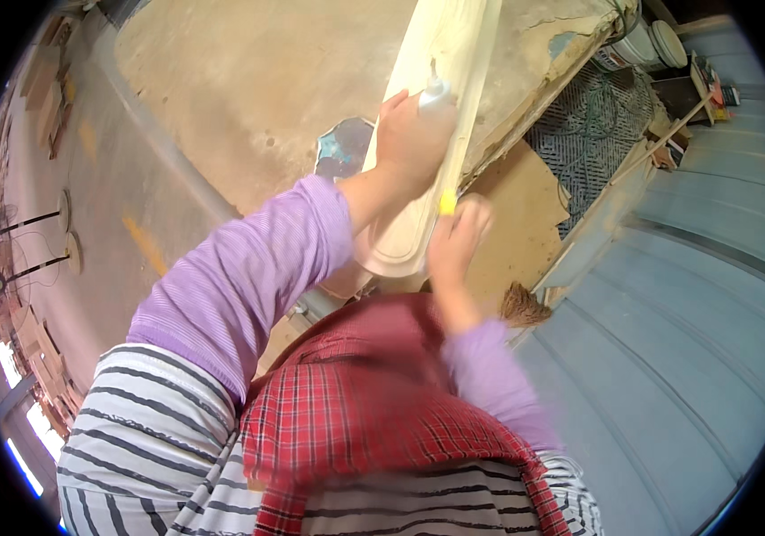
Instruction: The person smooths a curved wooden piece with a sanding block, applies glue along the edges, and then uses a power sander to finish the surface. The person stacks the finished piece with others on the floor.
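A long pale wooden board (451,40) with a grooved border and a rounded near end lies in front of me, pointing away. My left hand (412,138) is closed around a small white squeeze bottle (437,95), its thin tip pointing away over the board's face. At the board's right edge, near the rounded end, my right hand (460,239) is closed on a small yellow-ended tool (448,202). Motion smears this hand, and the tool's exact kind cannot be made out.
The board rests on a worn tan worktop (248,98) with chipped edges. A brush-like bundle of brown bristles (524,306) is at its near right. White buckets (637,46) stand far right, beside a blue-grey corrugated metal wall (659,286). Stacked wood (47,80) lies at far left.
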A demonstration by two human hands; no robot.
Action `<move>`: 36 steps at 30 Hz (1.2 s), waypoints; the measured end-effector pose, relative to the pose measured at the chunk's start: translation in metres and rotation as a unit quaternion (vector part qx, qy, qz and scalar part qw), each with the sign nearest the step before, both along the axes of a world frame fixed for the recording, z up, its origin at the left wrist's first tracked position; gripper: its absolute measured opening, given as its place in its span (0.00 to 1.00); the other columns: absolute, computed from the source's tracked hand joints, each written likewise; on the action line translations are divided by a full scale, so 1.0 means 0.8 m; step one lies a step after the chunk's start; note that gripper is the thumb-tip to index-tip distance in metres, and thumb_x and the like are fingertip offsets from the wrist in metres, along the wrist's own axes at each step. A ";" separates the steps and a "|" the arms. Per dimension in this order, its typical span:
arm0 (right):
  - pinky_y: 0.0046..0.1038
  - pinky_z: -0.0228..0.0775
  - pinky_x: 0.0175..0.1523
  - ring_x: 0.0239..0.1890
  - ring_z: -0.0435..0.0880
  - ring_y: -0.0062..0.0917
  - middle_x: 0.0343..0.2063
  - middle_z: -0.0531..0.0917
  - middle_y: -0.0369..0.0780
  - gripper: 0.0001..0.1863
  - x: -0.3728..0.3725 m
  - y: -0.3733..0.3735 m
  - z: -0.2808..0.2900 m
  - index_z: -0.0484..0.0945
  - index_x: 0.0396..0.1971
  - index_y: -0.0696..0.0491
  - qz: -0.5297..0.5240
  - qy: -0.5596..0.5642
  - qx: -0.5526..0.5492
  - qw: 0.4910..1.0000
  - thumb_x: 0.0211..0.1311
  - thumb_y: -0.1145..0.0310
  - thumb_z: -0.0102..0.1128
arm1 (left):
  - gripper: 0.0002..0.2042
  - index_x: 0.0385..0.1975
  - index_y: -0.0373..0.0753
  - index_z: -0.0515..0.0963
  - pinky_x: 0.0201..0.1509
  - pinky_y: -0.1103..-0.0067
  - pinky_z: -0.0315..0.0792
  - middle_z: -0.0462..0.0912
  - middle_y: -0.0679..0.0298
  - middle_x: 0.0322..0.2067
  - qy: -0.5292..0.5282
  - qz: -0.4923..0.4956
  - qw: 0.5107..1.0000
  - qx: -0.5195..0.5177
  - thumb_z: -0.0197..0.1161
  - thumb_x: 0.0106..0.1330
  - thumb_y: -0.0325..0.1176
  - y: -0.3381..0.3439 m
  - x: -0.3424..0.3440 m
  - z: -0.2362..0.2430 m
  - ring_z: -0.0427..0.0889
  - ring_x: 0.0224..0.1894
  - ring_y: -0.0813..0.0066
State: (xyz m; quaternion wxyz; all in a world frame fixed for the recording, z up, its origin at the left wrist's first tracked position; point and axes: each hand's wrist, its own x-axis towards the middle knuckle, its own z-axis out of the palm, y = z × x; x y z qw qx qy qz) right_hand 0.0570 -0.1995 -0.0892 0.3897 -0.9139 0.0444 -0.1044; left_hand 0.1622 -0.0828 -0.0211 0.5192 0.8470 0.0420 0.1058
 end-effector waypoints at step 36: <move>0.19 0.63 0.17 0.13 0.71 0.18 0.20 0.75 0.38 0.12 -0.163 -0.153 0.106 0.62 0.30 0.51 -0.153 0.245 0.507 0.812 0.70 0.62 0.49 | 0.19 0.48 0.38 0.67 0.35 0.79 0.73 0.81 0.55 0.40 0.436 -0.009 0.798 -0.417 0.53 0.69 0.46 -0.070 -0.212 0.006 0.81 0.37 0.71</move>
